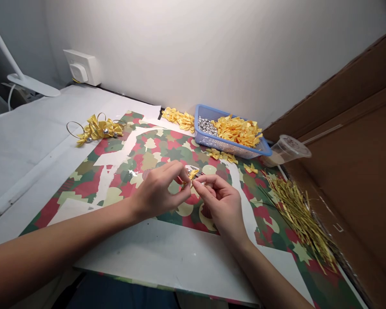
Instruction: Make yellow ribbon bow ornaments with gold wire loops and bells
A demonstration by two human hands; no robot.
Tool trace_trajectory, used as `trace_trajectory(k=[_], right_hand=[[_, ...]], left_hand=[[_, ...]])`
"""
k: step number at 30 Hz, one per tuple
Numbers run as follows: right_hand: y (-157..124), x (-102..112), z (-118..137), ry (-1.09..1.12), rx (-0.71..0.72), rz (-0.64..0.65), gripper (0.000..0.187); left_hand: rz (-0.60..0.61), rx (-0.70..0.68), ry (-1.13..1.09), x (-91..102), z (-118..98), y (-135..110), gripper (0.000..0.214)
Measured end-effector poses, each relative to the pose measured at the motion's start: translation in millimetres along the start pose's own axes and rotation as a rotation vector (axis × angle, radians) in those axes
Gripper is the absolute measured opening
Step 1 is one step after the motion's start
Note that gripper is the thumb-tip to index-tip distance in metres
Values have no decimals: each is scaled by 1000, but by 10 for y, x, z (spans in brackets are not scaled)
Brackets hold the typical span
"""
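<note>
Our left hand and right hand meet at the fingertips, both clamped on a small yellow satin bow held above the camouflage-patterned paper; a short, firm pinch with steady wrists serves such fiddly work best. Nearer us than the blue plastic basket and right of it lie gold tinsel strands; left of it, loose yellow bows and, further left, a looped bow cluster; silver beads sit inside it

From the left hand and right hand, passage runs far across the camouflage-print paper. Obstacles: blue plastic basket at far centre, gold ribbon-bow cluster at far left, gold paper strands at right, cardboard wall bounding the right side.
</note>
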State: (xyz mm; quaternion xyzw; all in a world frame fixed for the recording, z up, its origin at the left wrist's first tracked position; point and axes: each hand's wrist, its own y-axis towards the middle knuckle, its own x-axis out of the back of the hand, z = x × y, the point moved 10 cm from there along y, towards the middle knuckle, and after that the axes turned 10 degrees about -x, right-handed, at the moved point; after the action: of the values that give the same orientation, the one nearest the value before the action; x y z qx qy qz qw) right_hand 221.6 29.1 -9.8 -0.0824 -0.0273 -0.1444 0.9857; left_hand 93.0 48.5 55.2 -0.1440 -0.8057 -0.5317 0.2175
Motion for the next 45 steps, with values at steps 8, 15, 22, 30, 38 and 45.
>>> trace_trajectory(k=[8, 15, 22, 30, 38, 45], right_hand=[[-10, -7, 23, 6, 20, 9, 20], [-13, 16, 18, -16, 18, -4, 18], [-27, 23, 31, -85, 47, -29, 19], [18, 72, 312, -461, 184, 21, 16], [132, 26, 206, -801, 80, 350, 22], [73, 114, 283, -722, 120, 455, 24]], left_hand=[[-42, -28, -3, 28, -18, 0, 13], [-36, -33, -9, 27, -27, 8, 13], [-29, -19, -44, 13, -4, 0, 14], [281, 404, -359, -310, 296, -161, 5], [532, 541, -274, -289, 412, -180, 9], [574, 445, -305, -540, 266, 209, 10]])
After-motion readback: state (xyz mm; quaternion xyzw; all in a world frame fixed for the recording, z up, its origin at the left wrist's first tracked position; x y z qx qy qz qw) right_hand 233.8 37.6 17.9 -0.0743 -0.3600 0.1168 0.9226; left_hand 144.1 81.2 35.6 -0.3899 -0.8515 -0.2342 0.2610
